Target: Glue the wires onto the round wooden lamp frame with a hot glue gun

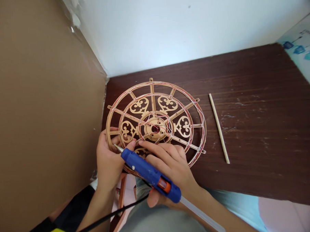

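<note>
Two hands low in the view, at the near edge of a wooden wheel (155,124) lying on a dark wood-grain table (248,77), close to the table's left end and just beside an upright sheet of cardboard (42,117). Concentric rings, straight spokes, heart-shaped scrolls in the fretwork, a round hub with small holes at the centre, little tabs jutting past the outer ring. Thin red lines along the rings and spokes, with pale strands across the openings; too fine to tell what they are.

Left hand (109,159) at the wheel's lower left rim, fingers curled and pinching the wood, the fingers behind it partly hidden. Right hand (170,166) around a blue glue gun (144,167), fingers close together over the body, forefinger stretched across the wheel, metal nozzle right by the rim. A clear glue stick (202,214) out of the gun's back, a black cord (110,215) trailing down. Well right of the wheel, a loose wooden dowel (219,128) on the table.
</note>
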### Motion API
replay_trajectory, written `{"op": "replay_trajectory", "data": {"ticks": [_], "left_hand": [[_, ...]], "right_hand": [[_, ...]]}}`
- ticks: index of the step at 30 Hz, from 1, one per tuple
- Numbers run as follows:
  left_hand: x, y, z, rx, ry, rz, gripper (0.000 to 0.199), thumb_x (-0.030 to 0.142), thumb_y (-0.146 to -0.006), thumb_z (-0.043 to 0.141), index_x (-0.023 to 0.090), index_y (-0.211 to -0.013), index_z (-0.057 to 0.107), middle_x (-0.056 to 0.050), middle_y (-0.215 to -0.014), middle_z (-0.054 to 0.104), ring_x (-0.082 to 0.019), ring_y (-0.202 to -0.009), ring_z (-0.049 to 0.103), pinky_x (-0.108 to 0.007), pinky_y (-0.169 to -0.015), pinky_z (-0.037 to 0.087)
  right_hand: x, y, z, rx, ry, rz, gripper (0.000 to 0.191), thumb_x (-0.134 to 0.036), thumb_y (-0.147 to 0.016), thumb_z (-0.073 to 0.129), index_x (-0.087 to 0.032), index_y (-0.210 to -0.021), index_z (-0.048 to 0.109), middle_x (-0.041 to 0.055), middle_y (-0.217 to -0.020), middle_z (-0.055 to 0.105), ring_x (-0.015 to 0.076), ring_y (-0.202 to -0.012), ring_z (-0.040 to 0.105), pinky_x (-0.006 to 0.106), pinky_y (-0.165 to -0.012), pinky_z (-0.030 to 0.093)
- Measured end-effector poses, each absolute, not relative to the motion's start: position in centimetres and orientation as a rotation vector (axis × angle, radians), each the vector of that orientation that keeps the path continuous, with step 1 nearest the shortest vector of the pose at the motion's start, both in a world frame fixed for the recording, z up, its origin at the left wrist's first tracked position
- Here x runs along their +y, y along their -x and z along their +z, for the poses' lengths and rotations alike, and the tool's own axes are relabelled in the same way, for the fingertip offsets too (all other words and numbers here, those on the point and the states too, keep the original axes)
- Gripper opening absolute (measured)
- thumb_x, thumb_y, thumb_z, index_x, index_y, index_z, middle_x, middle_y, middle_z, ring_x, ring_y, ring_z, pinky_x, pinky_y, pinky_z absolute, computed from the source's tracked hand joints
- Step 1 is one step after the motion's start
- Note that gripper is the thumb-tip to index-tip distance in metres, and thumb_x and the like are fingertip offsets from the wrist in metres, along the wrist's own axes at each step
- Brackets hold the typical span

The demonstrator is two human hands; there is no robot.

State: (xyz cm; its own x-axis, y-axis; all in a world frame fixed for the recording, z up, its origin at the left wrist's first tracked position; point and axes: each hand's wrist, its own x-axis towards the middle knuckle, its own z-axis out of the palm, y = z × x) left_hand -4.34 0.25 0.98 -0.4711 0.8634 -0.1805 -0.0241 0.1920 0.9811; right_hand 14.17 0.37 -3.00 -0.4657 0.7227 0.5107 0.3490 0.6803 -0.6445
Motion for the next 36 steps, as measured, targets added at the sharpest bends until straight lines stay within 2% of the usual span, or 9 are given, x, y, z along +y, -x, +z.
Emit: {"op": "replay_trajectory", "data": {"ticks": [4,7,12,16,19,23,27,36], "left_hand": [[0.3,4.0,1.2,1.688,-0.835,1.404,0.064,0.017,-0.065,0.097,0.024,-0.113,0.056,0.0,-0.084,0.076,-0.025,-0.079,0.081,-0.033,-0.073,0.066],[0.3,3.9,1.1,1.658,-0.848,1.422,0.061,0.014,-0.066,0.096,0.024,-0.11,0.055,0.001,-0.083,0.077,-0.021,-0.076,0.08,-0.028,-0.07,0.064],[0.3,3.8,0.8,1.665,-0.881,1.477,0.059,0.014,-0.066,0.097,0.024,-0.107,0.055,0.002,-0.082,0.077,-0.018,-0.073,0.079,-0.026,-0.071,0.065],[0.3,3.6,0.5,1.679,-0.857,1.523,0.058,0.018,-0.071,0.097,0.023,-0.108,0.053,-0.001,-0.088,0.081,-0.018,-0.075,0.081,-0.026,-0.073,0.066],[0.4,3.8,0.1,1.691,-0.847,1.594,0.059,0.017,-0.071,0.097,0.023,-0.11,0.053,-0.002,-0.091,0.082,-0.018,-0.077,0.081,-0.027,-0.075,0.067],[0.4,4.0,-0.1,1.719,-0.895,1.665,0.059,0.015,-0.071,0.094,0.022,-0.111,0.052,-0.003,-0.086,0.081,-0.018,-0.073,0.08,-0.027,-0.07,0.067],[0.2,3.8,0.4,1.785,-0.98,1.674,0.058,0.013,-0.07,0.092,0.022,-0.11,0.051,-0.001,-0.084,0.079,-0.018,-0.071,0.08,-0.028,-0.07,0.067],[0.2,3.2,1.2,1.854,-1.089,1.679,0.056,0.013,-0.069,0.09,0.022,-0.109,0.051,0.0,-0.083,0.078,-0.019,-0.07,0.079,-0.028,-0.069,0.067]], "right_hand": [[0.5,-13.8,-2.8,-2.045,0.824,0.564,0.071,-0.082,-0.104,0.03,-0.024,-0.121,0.066,0.0083,-0.142,0.075,0.0264,-0.11,0.067,0.041,-0.087,0.039],[0.7,-13.9,-2.7,-1.986,0.801,0.604,0.072,-0.083,-0.105,0.028,-0.023,-0.12,0.066,0.0072,-0.14,0.076,0.0245,-0.106,0.069,0.04,-0.084,0.04],[0.1,-14.6,-2.8,-1.764,0.737,0.849,0.068,-0.082,-0.102,0.039,-0.025,-0.129,0.064,0.0055,-0.117,0.081,0.0245,-0.096,0.074,0.04,-0.084,0.048],[-1.2,-15.1,-3.2,-1.581,0.845,1.049,0.055,-0.067,-0.108,0.048,-0.024,-0.138,0.064,0.0083,-0.113,0.076,0.0256,-0.095,0.072,0.04,-0.084,0.055],[-1.7,-15.1,-3.5,-1.578,0.879,1.044,0.044,-0.06,-0.11,0.049,-0.024,-0.129,0.066,0.0086,-0.107,0.074,0.0258,-0.094,0.071,0.039,-0.081,0.055],[-1.7,-15.0,-3.9,-1.65,0.821,1.032,0.039,-0.058,-0.11,0.048,-0.023,-0.115,0.064,0.0054,-0.094,0.071,0.024,-0.083,0.066,0.04,-0.079,0.049],[-1.7,-14.8,-4.0,-1.642,0.85,1.08,0.03,-0.051,-0.111,0.05,-0.024,-0.112,0.062,0.0046,-0.095,0.069,0.0236,-0.085,0.063,0.039,-0.08,0.048],[-1.4,-14.8,-3.5,-1.75,0.851,1.01,0.033,-0.051,-0.114,0.043,-0.022,-0.108,0.06,0.0028,-0.091,0.068,0.0203,-0.08,0.061,0.036,-0.075,0.047]]}}
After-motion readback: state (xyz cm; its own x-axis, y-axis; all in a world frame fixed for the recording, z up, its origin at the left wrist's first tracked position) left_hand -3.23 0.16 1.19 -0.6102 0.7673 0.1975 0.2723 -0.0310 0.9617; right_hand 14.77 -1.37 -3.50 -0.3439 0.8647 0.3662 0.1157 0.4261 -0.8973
